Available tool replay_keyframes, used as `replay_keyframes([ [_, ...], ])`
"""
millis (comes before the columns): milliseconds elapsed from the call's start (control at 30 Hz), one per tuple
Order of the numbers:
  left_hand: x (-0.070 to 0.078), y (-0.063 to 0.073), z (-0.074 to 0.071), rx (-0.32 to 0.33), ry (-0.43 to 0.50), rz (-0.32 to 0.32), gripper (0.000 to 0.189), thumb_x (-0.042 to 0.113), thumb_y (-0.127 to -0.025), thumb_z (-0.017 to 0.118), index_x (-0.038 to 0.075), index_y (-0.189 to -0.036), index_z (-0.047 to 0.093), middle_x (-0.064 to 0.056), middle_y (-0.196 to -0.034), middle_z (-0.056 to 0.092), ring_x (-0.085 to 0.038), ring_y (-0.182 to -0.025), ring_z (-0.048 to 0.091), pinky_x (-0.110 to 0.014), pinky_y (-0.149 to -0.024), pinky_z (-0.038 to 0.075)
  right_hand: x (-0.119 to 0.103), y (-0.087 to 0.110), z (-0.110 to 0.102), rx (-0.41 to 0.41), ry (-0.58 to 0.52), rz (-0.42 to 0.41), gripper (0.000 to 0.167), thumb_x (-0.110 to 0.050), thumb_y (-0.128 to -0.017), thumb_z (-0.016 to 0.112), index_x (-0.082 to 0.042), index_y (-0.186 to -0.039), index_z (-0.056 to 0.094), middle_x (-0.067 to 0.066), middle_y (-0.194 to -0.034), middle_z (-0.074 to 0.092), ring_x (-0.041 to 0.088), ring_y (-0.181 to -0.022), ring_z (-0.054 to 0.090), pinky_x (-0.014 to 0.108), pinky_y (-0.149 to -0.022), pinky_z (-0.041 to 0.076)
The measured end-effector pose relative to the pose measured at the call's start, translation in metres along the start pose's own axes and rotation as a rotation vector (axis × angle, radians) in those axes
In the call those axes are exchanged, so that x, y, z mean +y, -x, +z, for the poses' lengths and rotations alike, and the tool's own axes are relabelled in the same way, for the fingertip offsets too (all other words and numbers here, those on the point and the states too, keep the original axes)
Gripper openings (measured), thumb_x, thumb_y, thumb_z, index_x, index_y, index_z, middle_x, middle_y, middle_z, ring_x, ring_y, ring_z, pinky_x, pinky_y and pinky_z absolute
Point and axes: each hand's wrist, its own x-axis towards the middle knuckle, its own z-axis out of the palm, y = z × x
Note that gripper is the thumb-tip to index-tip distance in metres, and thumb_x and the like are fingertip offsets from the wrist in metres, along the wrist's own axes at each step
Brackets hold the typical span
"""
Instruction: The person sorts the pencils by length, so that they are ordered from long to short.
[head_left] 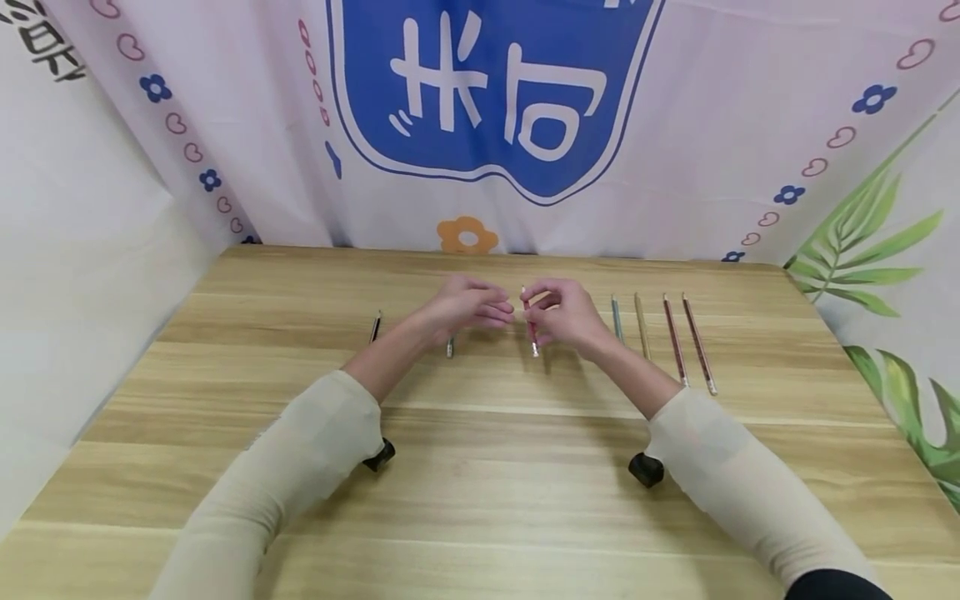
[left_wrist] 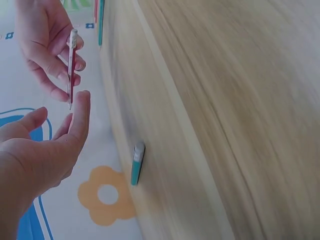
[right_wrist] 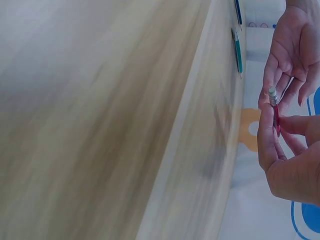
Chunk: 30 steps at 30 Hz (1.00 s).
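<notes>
A red pencil [head_left: 534,340] with a white eraser end is pinched between the thumb and fingers of my right hand [head_left: 564,313], above the table. Facing it, my left hand [head_left: 468,305] holds nothing, its fingers fairly straight and its fingertips close to the pencil. The right wrist view shows the same red pencil [right_wrist: 276,112] with its eraser end up beside the left palm. Partly hidden by my left hand, a teal pencil [head_left: 450,347] lies on the table. Beyond my left forearm lies a dark pencil [head_left: 376,327], partly covered.
To the right of my right hand lie a blue-green pencil [head_left: 617,317], a yellowish pencil [head_left: 642,323] and two dark red pencils [head_left: 675,340], roughly side by side. The wooden table [head_left: 480,500] ends at a printed cloth [head_left: 285,192] hanging behind it.
</notes>
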Motion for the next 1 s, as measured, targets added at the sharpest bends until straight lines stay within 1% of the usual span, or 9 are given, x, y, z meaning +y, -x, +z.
replay_keyframes([
  [200, 0.0, -0.003, 0.009, -0.01, 0.021, 0.001, 0.039, 0.002, -0.106, 0.054, -0.016, -0.141, 0.049, -0.036, -0.13, 0.061, -0.048, -0.124, 0.061, -0.045, -0.106, 0.056, 0.009, 0.003, -0.011, 0.006, 0.016, -0.003, 0.029, 0.005, -0.097, 0.065, 0.008, -0.126, 0.065, 0.032, -0.114, 0.067, 0.019, -0.07, 0.069, 0.039, -0.066, 0.067],
  [367, -0.001, -0.005, 0.016, -0.029, 0.037, -0.005, 0.038, 0.002, -0.107, 0.053, -0.015, -0.141, 0.049, -0.037, -0.13, 0.061, -0.048, -0.123, 0.061, -0.045, -0.105, 0.057, 0.015, 0.006, -0.02, 0.008, 0.038, -0.02, 0.03, 0.006, -0.097, 0.064, 0.01, -0.127, 0.064, 0.033, -0.113, 0.067, 0.018, -0.069, 0.069, 0.038, -0.065, 0.067],
  [467, -0.003, -0.005, 0.019, -0.039, 0.031, -0.014, 0.038, 0.003, -0.107, 0.053, -0.014, -0.141, 0.049, -0.036, -0.131, 0.061, -0.045, -0.121, 0.064, -0.044, -0.103, 0.057, 0.02, 0.007, -0.026, 0.016, 0.071, -0.015, 0.03, 0.006, -0.097, 0.065, 0.01, -0.127, 0.065, 0.032, -0.112, 0.068, 0.017, -0.07, 0.068, 0.038, -0.065, 0.067],
  [567, -0.004, -0.005, 0.018, -0.032, -0.018, -0.007, 0.039, 0.004, -0.107, 0.053, -0.012, -0.143, 0.05, -0.035, -0.131, 0.061, -0.041, -0.115, 0.068, -0.044, -0.103, 0.057, 0.024, 0.007, -0.034, 0.034, 0.134, -0.017, 0.029, 0.004, -0.097, 0.067, 0.009, -0.126, 0.066, 0.03, -0.11, 0.069, 0.016, -0.067, 0.068, 0.037, -0.066, 0.067],
  [700, -0.005, -0.002, 0.01, 0.005, -0.134, 0.052, 0.037, 0.005, -0.107, 0.054, -0.011, -0.14, 0.053, -0.031, -0.127, 0.064, -0.038, -0.111, 0.07, -0.043, -0.1, 0.06, 0.029, 0.006, -0.047, 0.059, 0.223, -0.03, 0.027, 0.004, -0.096, 0.069, 0.011, -0.122, 0.068, 0.03, -0.107, 0.071, 0.014, -0.064, 0.068, 0.035, -0.065, 0.067],
  [833, -0.006, 0.003, -0.003, 0.029, -0.251, 0.11, 0.036, 0.006, -0.106, 0.057, -0.012, -0.137, 0.055, -0.028, -0.124, 0.064, -0.04, -0.111, 0.068, -0.04, -0.095, 0.062, 0.035, 0.006, -0.06, 0.063, 0.26, -0.025, 0.027, 0.006, -0.095, 0.069, 0.014, -0.121, 0.068, 0.031, -0.103, 0.072, 0.014, -0.064, 0.069, 0.033, -0.064, 0.066],
  [1000, -0.008, 0.012, -0.023, 0.037, -0.304, 0.151, 0.04, 0.007, -0.106, 0.057, -0.013, -0.14, 0.051, -0.031, -0.13, 0.06, -0.045, -0.116, 0.064, -0.046, -0.101, 0.059, 0.043, 0.006, -0.071, 0.059, 0.278, -0.015, 0.026, 0.009, -0.093, 0.069, 0.016, -0.119, 0.067, 0.03, -0.097, 0.072, 0.013, -0.064, 0.07, 0.031, -0.063, 0.066],
])
